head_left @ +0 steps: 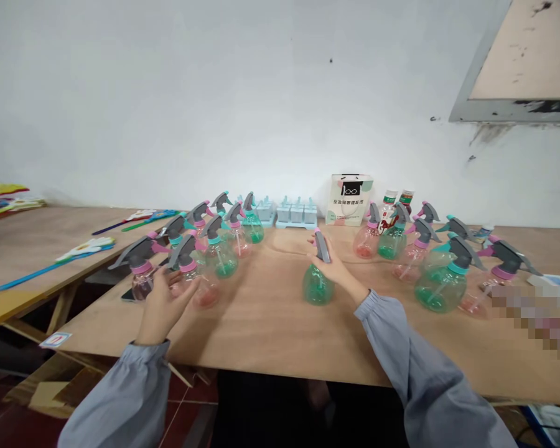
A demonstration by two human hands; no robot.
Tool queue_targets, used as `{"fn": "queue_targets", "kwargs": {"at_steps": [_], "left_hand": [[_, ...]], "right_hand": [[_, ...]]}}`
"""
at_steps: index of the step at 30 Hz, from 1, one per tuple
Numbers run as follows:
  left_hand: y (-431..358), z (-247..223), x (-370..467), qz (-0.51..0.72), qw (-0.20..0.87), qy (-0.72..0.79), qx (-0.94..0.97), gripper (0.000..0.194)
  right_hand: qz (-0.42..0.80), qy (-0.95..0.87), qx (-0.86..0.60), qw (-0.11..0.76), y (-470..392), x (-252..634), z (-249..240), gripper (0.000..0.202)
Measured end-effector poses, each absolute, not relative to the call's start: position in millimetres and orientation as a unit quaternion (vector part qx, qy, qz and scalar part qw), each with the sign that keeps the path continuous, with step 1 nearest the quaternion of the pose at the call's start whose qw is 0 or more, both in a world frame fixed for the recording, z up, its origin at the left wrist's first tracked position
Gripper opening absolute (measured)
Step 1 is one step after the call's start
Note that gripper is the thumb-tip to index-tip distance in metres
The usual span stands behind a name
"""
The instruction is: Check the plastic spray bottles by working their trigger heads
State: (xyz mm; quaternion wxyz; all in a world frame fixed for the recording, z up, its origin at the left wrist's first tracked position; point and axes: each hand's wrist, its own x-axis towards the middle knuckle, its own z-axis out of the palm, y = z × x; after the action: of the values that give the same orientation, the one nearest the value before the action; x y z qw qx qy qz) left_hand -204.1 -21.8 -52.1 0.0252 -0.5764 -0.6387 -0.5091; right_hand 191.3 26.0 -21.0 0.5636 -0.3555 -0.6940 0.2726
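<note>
My right hand [332,264] is wrapped round the neck of a green spray bottle [318,287] with a grey and pink trigger head, upright at the middle of the wooden table [270,323]. At the left, my left hand [164,306] has its fingers apart, in front of a pink spray bottle [206,292] and beside another pink spray bottle [141,283]; whether it touches either is unclear. Behind it stand several green and pink bottles, among them a green spray bottle [223,260]. More stand at the right, including a large green spray bottle [438,289].
Light blue moulds [297,214] and a printed paper bag [348,200] stand by the wall, with two small bottles [388,208] beside the bag. A second table [32,249] at the left bears flower-shaped items [84,249].
</note>
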Motion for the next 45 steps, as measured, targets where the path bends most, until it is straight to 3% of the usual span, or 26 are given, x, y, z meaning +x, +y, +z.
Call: {"fn": "queue_targets", "kwargs": {"at_steps": [7,14,18,23,30,37,45], "left_hand": [[-33.1,-50.3,-138.2,-0.483,0.060,-0.568,-0.664,0.051],[10.9,-43.9,-56.4,-0.472,-0.103,-0.510,-0.712,0.032],[48.6,-53.6,-33.8,-0.526,-0.092,-0.504,-0.679,0.037],[63.8,-71.1,-33.4,-0.569,-0.110,-0.480,-0.659,0.050],[58.8,-73.1,-36.7,-0.560,-0.109,-0.498,-0.653,0.053],[60.1,-74.3,-37.3,-0.569,-0.123,-0.477,-0.658,0.056],[67.7,-78.6,-40.0,-0.580,-0.150,-0.449,-0.663,0.055]], "right_hand": [[0.316,-0.649,-0.359,0.591,21.1,194.7,-15.6,0.049],[0.499,-0.505,-0.318,0.629,6.4,192.8,1.4,0.033],[0.566,-0.469,-0.291,0.613,-0.3,184.5,5.2,0.035],[0.598,-0.495,-0.273,0.568,-3.7,181.8,7.4,0.023],[0.544,-0.456,-0.256,0.656,-7.3,176.6,5.3,0.009],[0.565,-0.490,-0.280,0.602,-10.1,179.1,5.8,0.019],[0.531,-0.467,-0.282,0.649,-4.9,177.4,-3.6,0.013]]}}
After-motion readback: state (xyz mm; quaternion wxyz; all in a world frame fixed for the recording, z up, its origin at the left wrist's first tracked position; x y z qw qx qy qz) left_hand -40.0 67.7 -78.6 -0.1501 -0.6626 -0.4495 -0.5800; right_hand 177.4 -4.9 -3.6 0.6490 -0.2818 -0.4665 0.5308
